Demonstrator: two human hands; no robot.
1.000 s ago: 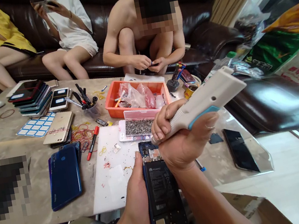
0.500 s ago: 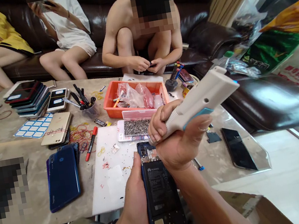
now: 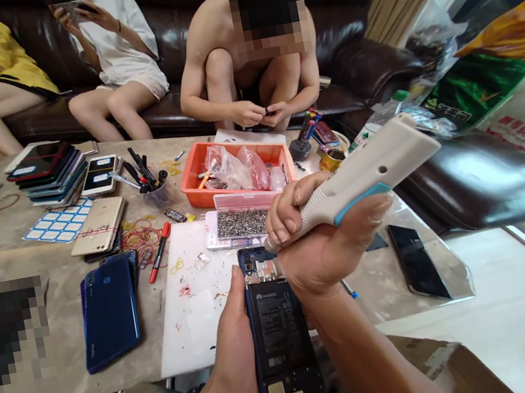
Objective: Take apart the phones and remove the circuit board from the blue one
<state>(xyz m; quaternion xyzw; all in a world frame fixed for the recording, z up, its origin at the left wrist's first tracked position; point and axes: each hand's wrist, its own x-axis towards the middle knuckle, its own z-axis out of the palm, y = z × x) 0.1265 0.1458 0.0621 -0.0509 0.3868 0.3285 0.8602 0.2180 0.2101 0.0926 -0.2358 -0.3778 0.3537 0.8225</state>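
Observation:
My left hand (image 3: 234, 354) grips the left edge of an opened blue phone (image 3: 276, 329) with its back off, so the black battery shows. My right hand (image 3: 318, 241) is wrapped round a grey electric screwdriver (image 3: 364, 172) with a blue trigger. Its tip points down at the top end of the phone, near the camera. A flat pink-edged tray of small screws (image 3: 240, 222) lies just beyond the phone on a white mat (image 3: 195, 303).
An orange bin (image 3: 237, 170) of bagged parts, a cup of pens (image 3: 153, 182), a red marker (image 3: 159, 252), a blue phone (image 3: 109, 311), a stack of phones (image 3: 47, 172) and a black phone (image 3: 416, 261) cover the table. A person (image 3: 258, 55) sits opposite handling a small part; two others sit on the sofa.
The screwdriver's rear end has swung slightly up and to the right, and the phone has shifted a little. Both grips are unchanged.

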